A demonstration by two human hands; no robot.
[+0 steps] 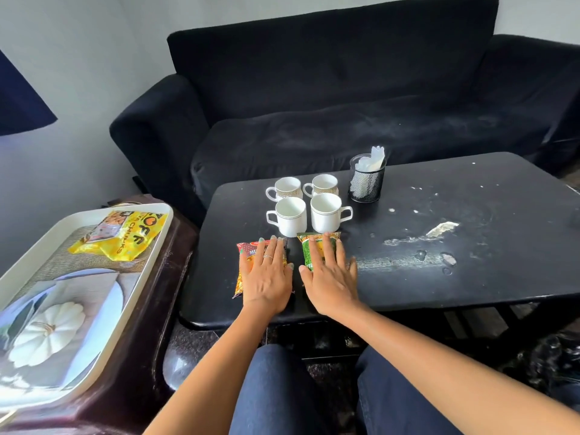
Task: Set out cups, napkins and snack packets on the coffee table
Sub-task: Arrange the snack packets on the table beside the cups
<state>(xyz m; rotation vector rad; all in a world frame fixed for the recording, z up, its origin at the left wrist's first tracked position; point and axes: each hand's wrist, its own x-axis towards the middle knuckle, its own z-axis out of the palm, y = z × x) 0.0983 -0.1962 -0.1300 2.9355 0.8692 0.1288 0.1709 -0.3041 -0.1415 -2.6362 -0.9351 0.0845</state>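
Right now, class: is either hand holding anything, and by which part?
Nothing is gripped. The left hand lies flat on the red-and-orange snack packet; the right hand flat on the green snack packet.

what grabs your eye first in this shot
Two flat hands at the near edge of the black coffee table: the left hand presses a red snack packet, the right hand a green one. Just behind stand four white cups in a square.

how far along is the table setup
Done: four white cups grouped on the coffee table, napkins in the mesh holder. In hand: left hand flat on the red packet, right hand on the green packet. Left: yellow packet on the tray.
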